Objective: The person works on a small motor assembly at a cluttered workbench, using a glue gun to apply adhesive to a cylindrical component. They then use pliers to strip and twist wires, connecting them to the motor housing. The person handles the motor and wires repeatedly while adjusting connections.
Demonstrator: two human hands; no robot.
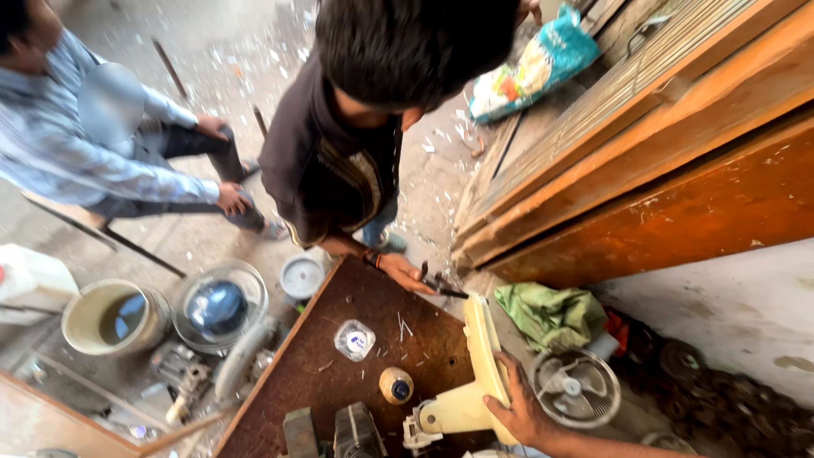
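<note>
A cream plastic fan base (475, 373) is held at the right edge of the brown desk (339, 373), stood on its edge and tilted, its wide curved plate facing right and its neck end low near the desk's front. The right hand (517, 411) is seen at the bottom of the view, its grip clenched on the plate's lower rim, fingers wrapped over the edge. The left hand is not seen.

At the desk's far corner a co-worker in a dark top (326, 161) is bent over; that person's hand (405, 273) rests on the desk with a pair of dark pliers (439, 284) held in it, the tips just short of the fan base's upper end.

On the desk a small clear bottle (354, 339) with a blue cap and a round tan bottle (396, 386) are noted, near each other and left of the fan base. A dark motor block (356, 432) sits at the front edge.

On the floor to the left, a wire fan guard (219, 307) with a blue hub, a bucket (114, 318) and a small round dish (302, 276) are recorded. Right of the desk lie a green cloth (551, 314) and a small grey fan (577, 388). A second person in a striped shirt (68, 144) is seated at upper left.
</note>
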